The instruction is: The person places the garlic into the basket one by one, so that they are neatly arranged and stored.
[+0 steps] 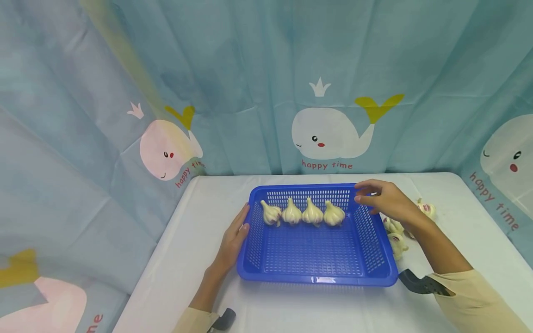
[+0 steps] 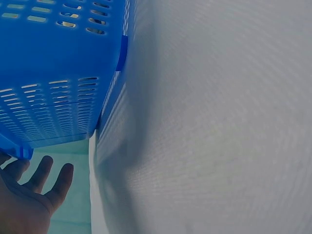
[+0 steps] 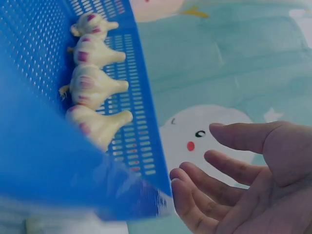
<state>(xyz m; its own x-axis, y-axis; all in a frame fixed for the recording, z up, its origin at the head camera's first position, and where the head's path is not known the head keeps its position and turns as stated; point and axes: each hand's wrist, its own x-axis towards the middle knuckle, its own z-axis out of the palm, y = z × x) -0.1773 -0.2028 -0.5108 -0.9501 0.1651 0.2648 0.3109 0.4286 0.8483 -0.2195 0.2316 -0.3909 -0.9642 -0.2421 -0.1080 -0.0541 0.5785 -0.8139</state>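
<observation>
A blue plastic basket [image 1: 312,280] with slotted walls stands on the table. Inside it, several white garlic bulbs [image 1: 292,213] line up along the back wall, stems upward. My left hand [image 1: 230,240] rests against the basket's left side, its fingers mostly straight along the rim; the left wrist view shows the fingers [image 2: 41,175] spread below the basket's edge. At the back right corner is my right hand [image 1: 387,201], fingers loosely bent. In the right wrist view nothing lies between its thumb and fingers [image 3: 209,185]. Whether it touches the rim, I cannot tell.
More garlic bulbs [image 1: 397,244] lie on the table just right of the basket, partly hidden by the right forearm. A white cloth covers the table [image 1: 175,277]. Behind and at the sides hangs a blue-green curtain [image 1: 250,83] with printed whales.
</observation>
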